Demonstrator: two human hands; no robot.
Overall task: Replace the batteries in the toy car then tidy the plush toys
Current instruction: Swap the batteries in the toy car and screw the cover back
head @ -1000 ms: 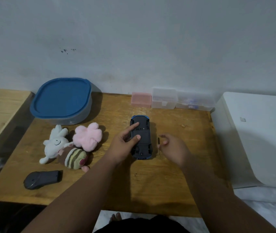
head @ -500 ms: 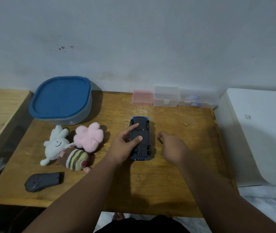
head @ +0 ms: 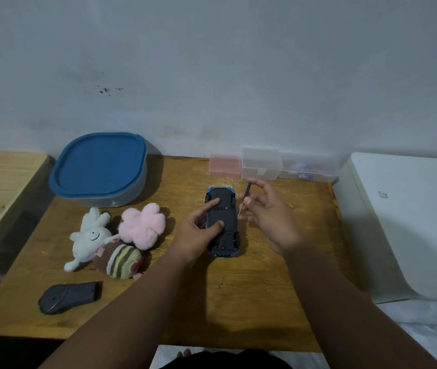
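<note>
wooden table against a pale wall: upturned toy car lies mid-table, left hand pressing it flat-fingered, right hand pinching a small screwdriver beside it; plush toys lie left.

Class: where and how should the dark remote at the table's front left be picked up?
Grip the remote across its narrow sides, near the middle, coming from above. It lies flat and long on the table, with open space on both sides, so fingers probably fit there.
</note>
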